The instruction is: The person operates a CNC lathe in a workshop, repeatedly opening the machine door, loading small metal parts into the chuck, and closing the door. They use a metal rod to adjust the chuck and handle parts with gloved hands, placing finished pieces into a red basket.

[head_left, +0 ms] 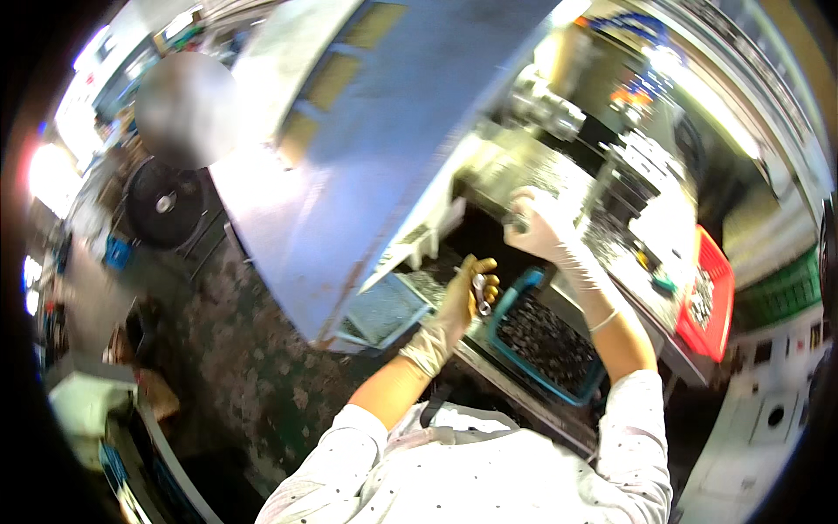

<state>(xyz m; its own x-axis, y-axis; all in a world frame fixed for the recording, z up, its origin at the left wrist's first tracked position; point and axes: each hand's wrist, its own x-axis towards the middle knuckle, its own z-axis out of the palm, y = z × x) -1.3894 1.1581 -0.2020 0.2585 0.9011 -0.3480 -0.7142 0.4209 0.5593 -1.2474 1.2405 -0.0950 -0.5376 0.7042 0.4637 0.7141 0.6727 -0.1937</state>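
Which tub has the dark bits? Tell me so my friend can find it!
Find the big blue panel, then look right, past its lower end. A blue tub sits between the left hand and the right forearm. It's filled with dark bits, unlike the pale blue bin to its left and the red basket of paler pieces to its right.

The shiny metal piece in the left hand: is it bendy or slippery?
The shiny metal piece is probably stiff, since it looks solid. It may be slippery: it gleams, and the glove on the left hand looks stained. It's probably easy to lift one-handed, being small.
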